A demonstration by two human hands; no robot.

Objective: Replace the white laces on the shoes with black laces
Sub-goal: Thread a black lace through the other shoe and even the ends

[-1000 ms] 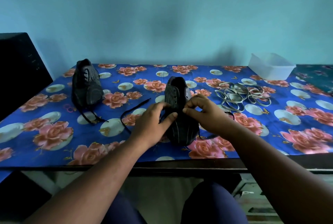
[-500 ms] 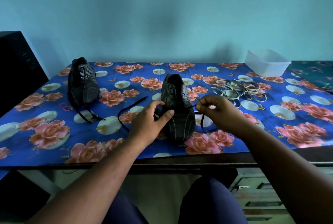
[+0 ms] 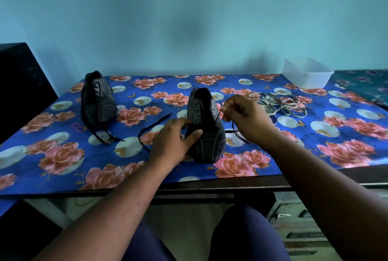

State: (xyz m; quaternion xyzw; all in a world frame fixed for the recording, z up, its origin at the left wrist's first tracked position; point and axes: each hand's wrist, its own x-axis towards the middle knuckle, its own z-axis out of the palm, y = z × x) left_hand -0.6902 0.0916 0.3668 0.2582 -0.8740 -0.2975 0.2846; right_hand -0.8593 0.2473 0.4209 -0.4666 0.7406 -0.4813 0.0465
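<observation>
A dark striped shoe (image 3: 206,132) stands in the middle of the table, toe towards me. My left hand (image 3: 174,138) holds its left side near the toe, thumb on top. My right hand (image 3: 243,113) is raised beside the shoe's right side, pinching a black lace (image 3: 217,116) that runs taut down to an eyelet. The lace's other end (image 3: 154,126) lies loose on the cloth to the left. A second dark shoe (image 3: 97,98) with a black lace stands at the back left. The white laces (image 3: 279,105) lie in a loose heap at the right.
A blue floral cloth (image 3: 63,155) covers the table. A clear plastic tub (image 3: 306,73) sits at the back right corner. A dark cabinet (image 3: 19,84) stands at the left. My knees show below the table's front edge.
My right hand has drawn away from the shoe up and to the right, pulling the black lace taut through an eyelet. My left hand stays on the shoe.
</observation>
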